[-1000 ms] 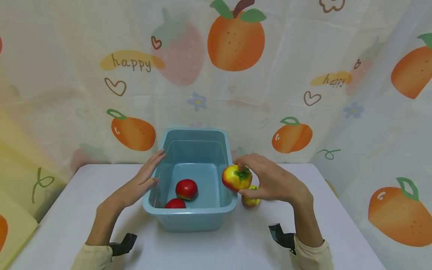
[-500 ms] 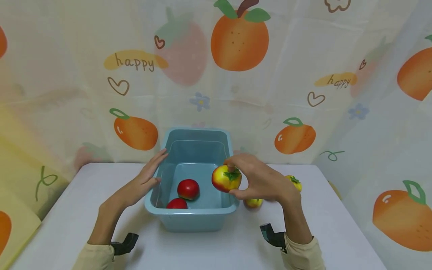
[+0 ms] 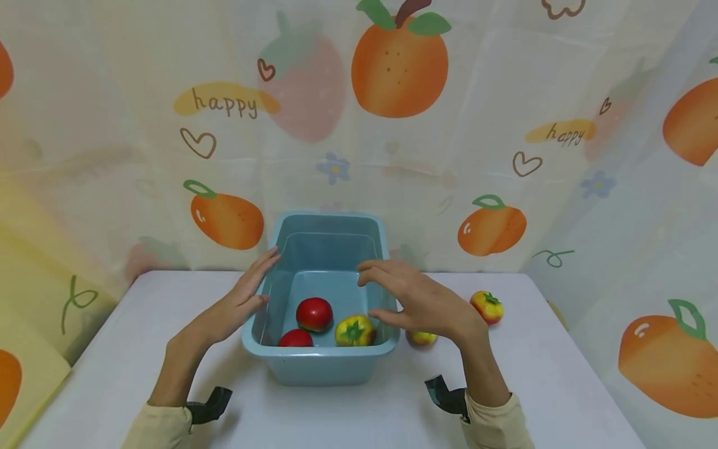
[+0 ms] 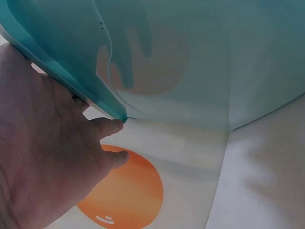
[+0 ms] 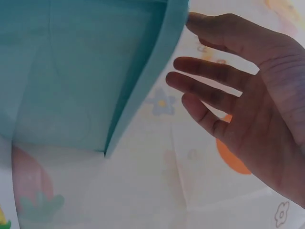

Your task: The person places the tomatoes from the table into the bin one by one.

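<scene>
A light blue plastic basin (image 3: 320, 366) stands on the table. Inside it lie two round red fruits, one farther back (image 3: 314, 313) and one by the front wall (image 3: 295, 338). To their right in the basin is a yellow-and-red fruit (image 3: 355, 330) with a green leafy top. My left hand (image 3: 238, 304) rests on the basin's left rim with extended fingers. Over the right rim hovers my right hand (image 3: 421, 300), fingers loosely spread around nothing. Two similar yellow-and-red fruits are on the table: one partly hidden (image 3: 421, 338) under that hand, another (image 3: 487, 307) farther right.
White cloth covers the table (image 3: 426, 411). Close behind the basin hangs a fruit-print curtain (image 3: 426, 181), which continues along both sides. A black strap mount sits on each wrist.
My right hand carried the yellow-and-red fruit left over the basin and let it go; it now lies inside. The hand's fingers have spread. My left hand stays at the rim.
</scene>
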### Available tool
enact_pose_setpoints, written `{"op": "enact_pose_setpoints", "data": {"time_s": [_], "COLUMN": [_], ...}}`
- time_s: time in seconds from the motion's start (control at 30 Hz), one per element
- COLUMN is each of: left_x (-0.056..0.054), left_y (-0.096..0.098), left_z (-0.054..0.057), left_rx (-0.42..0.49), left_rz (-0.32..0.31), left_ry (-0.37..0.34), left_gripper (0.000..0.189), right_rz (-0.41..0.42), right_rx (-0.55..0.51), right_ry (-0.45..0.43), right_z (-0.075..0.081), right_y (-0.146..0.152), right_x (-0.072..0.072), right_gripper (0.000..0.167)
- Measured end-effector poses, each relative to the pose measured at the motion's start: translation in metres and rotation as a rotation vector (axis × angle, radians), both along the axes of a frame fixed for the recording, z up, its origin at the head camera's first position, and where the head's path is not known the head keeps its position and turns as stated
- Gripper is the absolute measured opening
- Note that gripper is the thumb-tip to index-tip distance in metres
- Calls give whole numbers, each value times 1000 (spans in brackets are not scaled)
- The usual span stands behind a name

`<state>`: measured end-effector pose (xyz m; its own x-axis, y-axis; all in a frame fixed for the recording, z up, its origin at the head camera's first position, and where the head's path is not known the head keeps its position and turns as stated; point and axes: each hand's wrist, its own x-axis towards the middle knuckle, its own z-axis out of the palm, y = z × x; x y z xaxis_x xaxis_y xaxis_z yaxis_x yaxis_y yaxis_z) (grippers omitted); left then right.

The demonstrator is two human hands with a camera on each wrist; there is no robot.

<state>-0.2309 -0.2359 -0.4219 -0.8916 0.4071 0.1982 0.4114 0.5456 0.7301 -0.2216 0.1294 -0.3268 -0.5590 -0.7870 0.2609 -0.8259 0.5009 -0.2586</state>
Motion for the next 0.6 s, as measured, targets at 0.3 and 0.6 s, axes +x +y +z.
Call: {"op": "enact_pose_setpoints", "data": {"time_s": [0.3,0.6], "left_x": [0,0], "left_y": [1,2], "left_z": [1,-1], "left_rx": [4,10], "left_rz": [1,5], "left_ry": [-15,-19], "left_gripper": [76,78], "right_rz": [-115,-179], "right_rx": [-37,-31], "right_ry": [29,57], "right_z": [-1,-8], "right_y": [22,43], "right_x": [5,6], "right_gripper": [37,35]}}
